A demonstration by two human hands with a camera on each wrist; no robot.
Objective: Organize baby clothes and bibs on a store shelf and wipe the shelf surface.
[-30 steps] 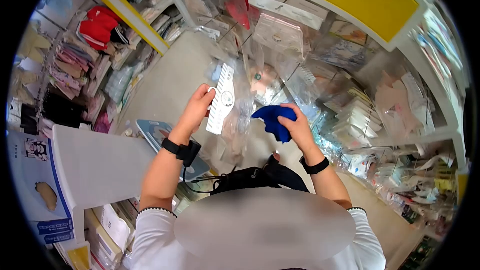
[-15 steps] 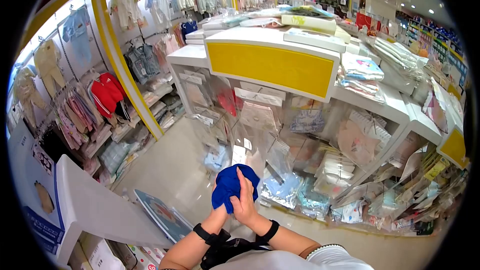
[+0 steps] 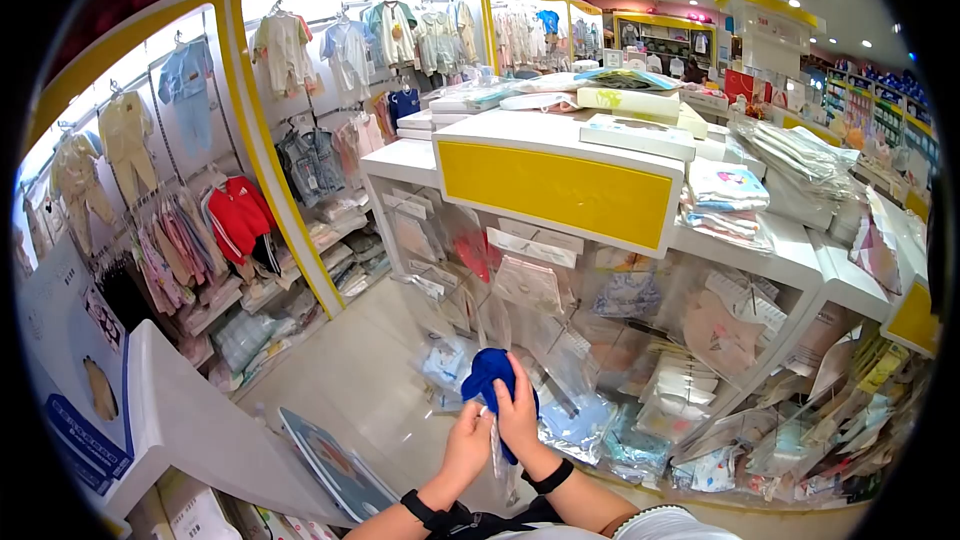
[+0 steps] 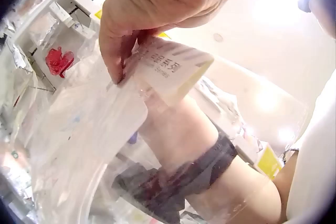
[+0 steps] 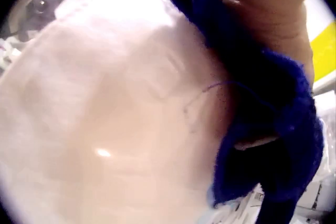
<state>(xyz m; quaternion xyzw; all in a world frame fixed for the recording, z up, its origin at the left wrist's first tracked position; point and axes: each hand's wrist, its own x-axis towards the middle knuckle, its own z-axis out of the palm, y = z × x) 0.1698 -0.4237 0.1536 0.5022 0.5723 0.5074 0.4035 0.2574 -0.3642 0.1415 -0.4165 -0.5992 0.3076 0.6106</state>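
Note:
My right hand [image 3: 517, 412] holds a bunched piece of blue fabric [image 3: 487, 370], which is soft and fuzzy-edged in the right wrist view. Close beside it, my left hand [image 3: 466, 448] pinches a white printed card [image 4: 170, 69] with a striped edge. A clear plastic bag [image 4: 73, 134] hangs from that card, and my right forearm shows through it in the left wrist view. From the right wrist, a pale, shiny plastic sheet [image 5: 105, 103] fills much of the picture, next to the blue fabric.
In front stands a white display counter [image 3: 400, 162] with a yellow panel [image 3: 560, 190] and packaged garments hanging below. Clothes racks, one with a red jacket [image 3: 238, 218], line the left. A white stand [image 3: 215, 440] is close at the lower left.
My hands were apart, card at left and blue fabric at right. They came together, and the card and bag are now beside the fabric. The head view has tilted up toward the shop.

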